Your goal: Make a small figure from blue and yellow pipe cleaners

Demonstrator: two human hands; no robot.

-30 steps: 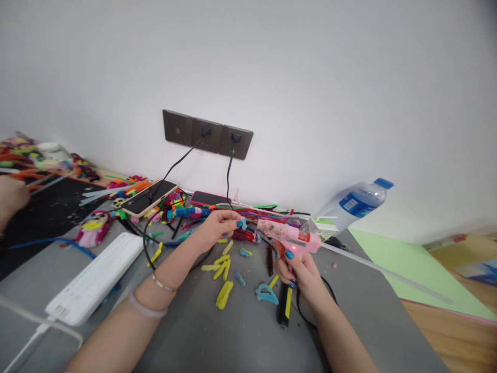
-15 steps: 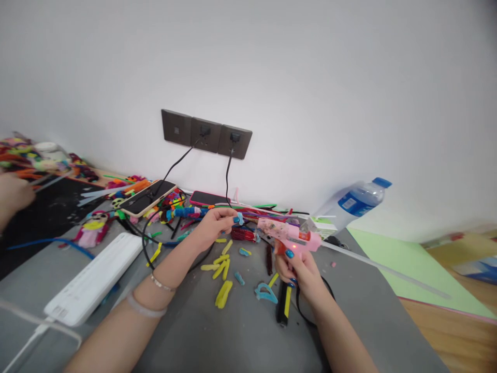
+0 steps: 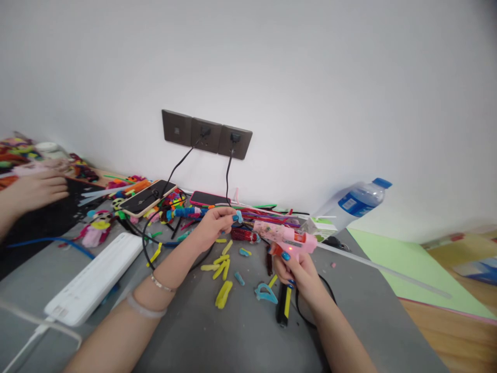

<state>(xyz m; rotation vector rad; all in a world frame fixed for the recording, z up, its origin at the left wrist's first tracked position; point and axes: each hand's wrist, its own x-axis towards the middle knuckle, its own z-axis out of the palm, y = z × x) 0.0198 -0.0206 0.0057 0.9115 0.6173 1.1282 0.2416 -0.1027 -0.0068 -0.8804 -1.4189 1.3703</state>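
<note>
Between its thumb and fingertips, my left hand [image 3: 217,226] pinches a small light blue piece [image 3: 239,216]. My right hand [image 3: 295,269] is wrapped round the handle of a pink glue gun [image 3: 283,237], whose nozzle points left, close to the blue piece. A long translucent glue stick [image 3: 373,264] runs out of the gun's back to the right. Under my hands, several yellow fuzzy pieces [image 3: 223,294], a blue fuzzy loop [image 3: 266,293] and a black and yellow cutter [image 3: 284,306] lie on the grey table [image 3: 194,331].
A white power strip [image 3: 95,280] lies left, near two phones [image 3: 148,198] and a small pink doll [image 3: 95,229]. Black cords run to wall sockets [image 3: 206,134]. A bottle [image 3: 361,199] leans at the wall by green card [image 3: 419,272]. Another person's hand [image 3: 37,191] is at far left.
The glue gun has moved slightly left, its nozzle nearer the blue piece. My left hand has hardly moved. The other person's hand has come further into view with something pink.
</note>
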